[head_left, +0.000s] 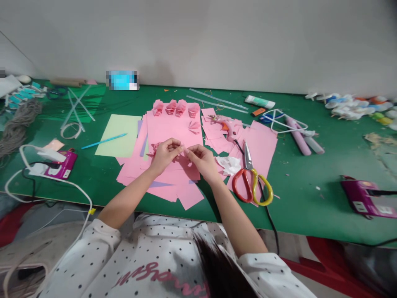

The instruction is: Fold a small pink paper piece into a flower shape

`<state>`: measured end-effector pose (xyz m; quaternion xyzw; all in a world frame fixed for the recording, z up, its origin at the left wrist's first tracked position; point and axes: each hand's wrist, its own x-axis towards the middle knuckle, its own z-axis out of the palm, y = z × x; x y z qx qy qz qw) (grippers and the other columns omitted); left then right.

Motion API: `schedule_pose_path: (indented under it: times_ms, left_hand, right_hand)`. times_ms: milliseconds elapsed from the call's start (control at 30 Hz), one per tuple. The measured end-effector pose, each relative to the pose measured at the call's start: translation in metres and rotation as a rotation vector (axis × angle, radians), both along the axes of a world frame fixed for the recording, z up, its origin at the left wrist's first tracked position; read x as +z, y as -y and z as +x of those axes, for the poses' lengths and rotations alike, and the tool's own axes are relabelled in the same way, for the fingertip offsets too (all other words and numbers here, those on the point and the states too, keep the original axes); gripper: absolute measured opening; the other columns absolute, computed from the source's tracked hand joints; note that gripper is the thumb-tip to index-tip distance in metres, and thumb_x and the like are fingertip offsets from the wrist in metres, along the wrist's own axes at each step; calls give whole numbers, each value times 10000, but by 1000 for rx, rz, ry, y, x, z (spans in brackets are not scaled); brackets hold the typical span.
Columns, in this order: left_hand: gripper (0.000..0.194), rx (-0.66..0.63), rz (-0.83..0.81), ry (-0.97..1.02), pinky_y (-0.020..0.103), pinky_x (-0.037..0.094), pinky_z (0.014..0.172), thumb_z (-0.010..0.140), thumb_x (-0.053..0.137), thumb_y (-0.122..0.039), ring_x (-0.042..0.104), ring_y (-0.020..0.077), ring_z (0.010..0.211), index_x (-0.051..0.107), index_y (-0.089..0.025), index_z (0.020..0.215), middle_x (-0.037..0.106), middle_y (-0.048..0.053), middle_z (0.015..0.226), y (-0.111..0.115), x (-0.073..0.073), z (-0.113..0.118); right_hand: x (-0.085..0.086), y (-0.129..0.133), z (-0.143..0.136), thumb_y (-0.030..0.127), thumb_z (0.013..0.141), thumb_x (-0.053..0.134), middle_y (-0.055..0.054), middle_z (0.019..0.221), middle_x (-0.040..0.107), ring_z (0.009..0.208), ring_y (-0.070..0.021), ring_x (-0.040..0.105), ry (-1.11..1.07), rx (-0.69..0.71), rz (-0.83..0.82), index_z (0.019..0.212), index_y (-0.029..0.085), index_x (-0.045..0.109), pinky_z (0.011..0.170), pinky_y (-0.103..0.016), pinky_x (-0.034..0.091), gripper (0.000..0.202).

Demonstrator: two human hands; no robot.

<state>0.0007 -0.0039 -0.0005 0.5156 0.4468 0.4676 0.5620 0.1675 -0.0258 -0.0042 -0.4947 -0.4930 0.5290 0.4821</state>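
Hair and shirt: in the head view, your dark hair (221,269) hangs over your dotted shirt (155,248), nearest the camera.
Small pink piece: it sits between both hands' fingertips (182,150), above the pink sheets (173,132).
Hard to make out: your fingers cover most of the piece, so its shape is unclear; your left hand (167,155) partly hides a folded pink flower (152,150).
Left hand: thumb and fingers closed in a pinch on the piece.
Right hand: your right hand (201,159) pinches it too, near the crumpled tissue (228,164) and scissors (247,159).
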Motion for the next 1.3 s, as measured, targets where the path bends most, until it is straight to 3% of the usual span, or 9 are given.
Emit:
schedule_pose_path:
  times_ms: [200, 700, 933, 1300]
  left_hand:
    - [370, -6, -10, 3, 188, 473, 472, 784, 843, -456, 615, 85, 559, 644, -169, 907, 641, -19, 748, 1, 0, 1]
    - [388, -60, 3, -15, 187, 445, 468, 828, 809, -506, 552, 71, 509, 615, -170, 828, 553, -44, 640, 1, 2, 2]
    - [391, -45, 20, 22, 172, 460, 473, 826, 814, -464, 558, 53, 567, 666, -195, 1068, 613, -21, 847, 4, 6, 3]
    - [351, -10, 18, 22, 184, 421, 448, 806, 840, -455, 527, 59, 524, 656, -185, 934, 577, -41, 726, 3, 7, 4]
  right_hand:
    - [0, 0, 1, 578, 780, 794, -4, 671, 660, 599, -146, 585, 25, -25, 10, 796, 207, 694, 527, -274, 508, 384]
    - [0, 1, 0, 626, 809, 776, 4, 682, 651, 600, -136, 584, -3, 33, 21, 825, 206, 685, 538, -269, 497, 430]
    - [0, 0, 1, 683, 799, 756, 18, 654, 623, 557, -132, 558, 15, 30, 28, 784, 224, 652, 520, -277, 469, 471]
    - [-1, 1, -3, 686, 772, 782, 11, 712, 621, 591, -130, 553, 2, 20, 3, 827, 219, 663, 512, -270, 521, 484]
